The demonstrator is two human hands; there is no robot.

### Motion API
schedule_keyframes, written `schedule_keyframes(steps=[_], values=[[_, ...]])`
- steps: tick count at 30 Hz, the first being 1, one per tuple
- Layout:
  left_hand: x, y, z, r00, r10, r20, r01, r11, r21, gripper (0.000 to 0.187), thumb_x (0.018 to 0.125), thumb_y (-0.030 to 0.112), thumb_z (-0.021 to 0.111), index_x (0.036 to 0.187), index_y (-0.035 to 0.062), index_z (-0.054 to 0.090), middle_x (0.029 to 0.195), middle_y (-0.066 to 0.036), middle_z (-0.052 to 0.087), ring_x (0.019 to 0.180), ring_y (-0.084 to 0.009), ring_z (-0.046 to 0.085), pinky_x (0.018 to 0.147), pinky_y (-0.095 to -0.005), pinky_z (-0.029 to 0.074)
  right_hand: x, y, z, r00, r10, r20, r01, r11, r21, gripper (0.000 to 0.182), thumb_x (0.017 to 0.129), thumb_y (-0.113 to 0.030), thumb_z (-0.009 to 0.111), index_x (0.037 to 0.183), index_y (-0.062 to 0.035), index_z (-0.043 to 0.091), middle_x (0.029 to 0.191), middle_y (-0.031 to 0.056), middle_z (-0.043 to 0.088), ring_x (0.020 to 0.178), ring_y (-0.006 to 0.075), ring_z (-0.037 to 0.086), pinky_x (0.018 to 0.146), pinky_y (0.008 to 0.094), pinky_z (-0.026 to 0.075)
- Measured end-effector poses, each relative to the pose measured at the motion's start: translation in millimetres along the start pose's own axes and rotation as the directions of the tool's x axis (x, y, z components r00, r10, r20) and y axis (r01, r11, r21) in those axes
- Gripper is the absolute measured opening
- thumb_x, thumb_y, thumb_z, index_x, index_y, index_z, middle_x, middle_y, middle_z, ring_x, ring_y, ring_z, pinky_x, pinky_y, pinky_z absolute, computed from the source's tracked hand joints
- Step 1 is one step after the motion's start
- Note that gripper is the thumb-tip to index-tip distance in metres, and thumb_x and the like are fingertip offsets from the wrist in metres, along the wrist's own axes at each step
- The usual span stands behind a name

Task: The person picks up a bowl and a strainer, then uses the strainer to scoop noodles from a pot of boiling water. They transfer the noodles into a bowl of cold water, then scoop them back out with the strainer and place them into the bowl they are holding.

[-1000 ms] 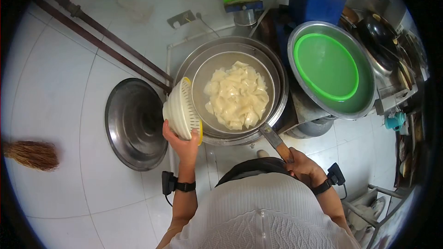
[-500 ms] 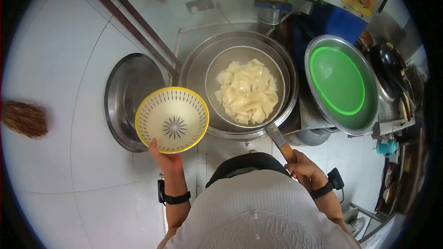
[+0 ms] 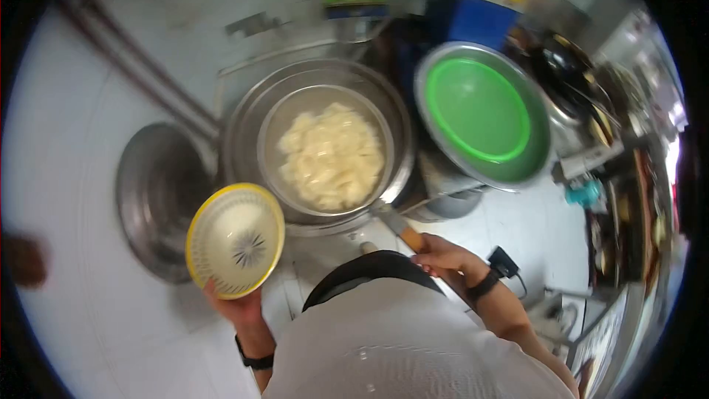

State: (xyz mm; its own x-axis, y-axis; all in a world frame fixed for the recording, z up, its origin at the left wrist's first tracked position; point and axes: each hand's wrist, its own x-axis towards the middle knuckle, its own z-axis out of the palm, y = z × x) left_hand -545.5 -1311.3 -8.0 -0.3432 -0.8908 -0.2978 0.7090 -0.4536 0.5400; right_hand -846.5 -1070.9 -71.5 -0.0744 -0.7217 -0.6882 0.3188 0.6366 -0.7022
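Note:
My left hand (image 3: 238, 306) grips the near rim of a yellow-edged bowl (image 3: 249, 248), which has a blue flower mark inside and looks empty. The wooden handle (image 3: 410, 238) of a round metal strainer is in my right hand (image 3: 449, 260). Pale, wet, flat pieces of food (image 3: 332, 157) fill the middle of the strainer's pan (image 3: 273, 133). Below it is a wide metal pot (image 3: 247, 103). The bowl is tilted and sits just left of the pot, partly in front of a large metal basin (image 3: 151, 199).
On the right stands a metal basin (image 3: 543, 129) with a green round tray or lid (image 3: 480, 107) inside. Behind it is a blue box (image 3: 480, 22). Metal bars (image 3: 140, 77) slant at the upper left. A black wok (image 3: 565, 59) is farther right.
The view has swung, so the pot and basins appear farther left. The bowl has tilted more and sits nearer the pot. Both hands keep their hold.

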Motion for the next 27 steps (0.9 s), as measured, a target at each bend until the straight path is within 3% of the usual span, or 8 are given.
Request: schedule_keyframes(steps=[7,9,12,18,20,23,24,27], values=[[6.4,4.5,10.8,0.991,-0.111,0.07,0.102,0.987,0.12,0.063,0.07,0.031,0.058,0.125,0.0066,0.038,0.125,-0.015,0.042,0.116,-0.0323,0.04,0.092,-0.0516,0.036,2.9,9.3,11.2,0.994,-0.111,0.017,0.11,0.993,0.035,0.037,0.078,-0.013,0.056,0.108,0.0,0.04,0.07,-0.001,0.045,0.054,0.0047,0.043,0.044,0.0163,0.037],[12.6,-12.1,31.1,0.953,-0.237,0.19,0.201,0.961,0.189,0.064,0.069,0.031,0.058,0.124,0.0063,0.039,0.125,-0.015,0.042,0.116,-0.0329,0.039,0.093,-0.0514,0.035,-34.3,-4.4,26.7,0.946,-0.324,-0.012,0.293,0.842,0.453,0.05,0.072,-0.012,0.057,0.117,-0.0024,0.04,0.077,-0.0039,0.045,0.06,0.0025,0.041,0.049,0.0129,0.037],[6.9,-58.3,74.9,0.955,-0.274,0.115,0.207,0.891,0.405,0.065,0.069,0.031,0.059,0.125,0.0062,0.038,0.126,-0.014,0.041,0.116,-0.0329,0.039,0.093,-0.0506,0.035,-4.8,16.0,17.1,0.952,-0.302,-0.059,0.287,0.941,-0.179,0.022,0.073,-0.009,0.052,0.092,0.0012,0.049,0.057,0.001,0.047,0.043,0.0089,0.046,0.038,0.0234,0.038],[24.8,-75.9,105.6,0.947,-0.3,0.112,0.194,0.817,0.544,0.066,0.069,0.032,0.06,0.126,0.0061,0.037,0.127,-0.014,0.04,0.117,-0.0328,0.039,0.094,-0.049,0.036,9.4,20.7,28.2,0.952,-0.255,-0.17,0.221,0.956,-0.194,0.019,0.069,-0.006,0.054,0.082,0.0037,0.046,0.056,0.0057,0.052,0.042,0.013,0.051,0.037,0.0258,0.039],[33.0,-62.4,104.9,0.958,-0.264,0.115,0.167,0.835,0.524,0.067,0.069,0.032,0.06,0.126,0.006,0.036,0.128,-0.014,0.039,0.117,-0.0328,0.039,0.094,-0.0485,0.036,12.0,23.1,37.5,0.806,-0.469,-0.362,0.315,0.856,-0.41,0.03,0.075,-0.028,0.059,0.072,0.0016,0.058,0.056,0.0101,0.055,0.049,0.0185,0.056,0.046,0.0307,0.042],[45.6,-16.3,78.8,0.973,-0.195,0.123,0.126,0.897,0.423,0.068,0.069,0.032,0.06,0.127,0.0059,0.036,0.129,-0.014,0.038,0.117,-0.0328,0.039,0.094,-0.0477,0.036,1.5,10.3,29.0,0.954,-0.24,-0.18,0.196,0.952,-0.234,0.018,0.072,-0.005,0.05,0.088,0.0005,0.049,0.055,0.004,0.051,0.042,0.0117,0.05,0.038,0.0259,0.04],[36.3,-16.4,73.2,0.919,-0.233,0.319,0.216,0.972,0.09,0.068,0.069,0.03,0.059,0.128,0.0049,0.035,0.128,-0.014,0.04,0.117,-0.0316,0.039,0.097,-0.0475,0.033,4.0,8.4,25.8,0.951,-0.242,-0.191,0.181,0.94,-0.288,0.017,0.075,-0.008,0.053,0.088,0.0008,0.049,0.054,0.0033,0.051,0.042,0.0113,0.049,0.037,0.025,0.039],[20.1,8.6,43.8,0.96,-0.047,0.276,0.07,0.995,-0.077,0.054,0.072,0.029,0.053,0.12,0.0057,0.044,0.121,-0.012,0.047,0.112,-0.0278,0.045,0.095,-0.0455,0.034,-17.0,-18.1,28.7,0.935,-0.229,-0.271,0.212,0.973,-0.091,0.024,0.084,-0.021,0.054,0.09,0.0012,0.048,0.056,0.0029,0.048,0.041,0.0097,0.046,0.037,0.0229,0.038]])
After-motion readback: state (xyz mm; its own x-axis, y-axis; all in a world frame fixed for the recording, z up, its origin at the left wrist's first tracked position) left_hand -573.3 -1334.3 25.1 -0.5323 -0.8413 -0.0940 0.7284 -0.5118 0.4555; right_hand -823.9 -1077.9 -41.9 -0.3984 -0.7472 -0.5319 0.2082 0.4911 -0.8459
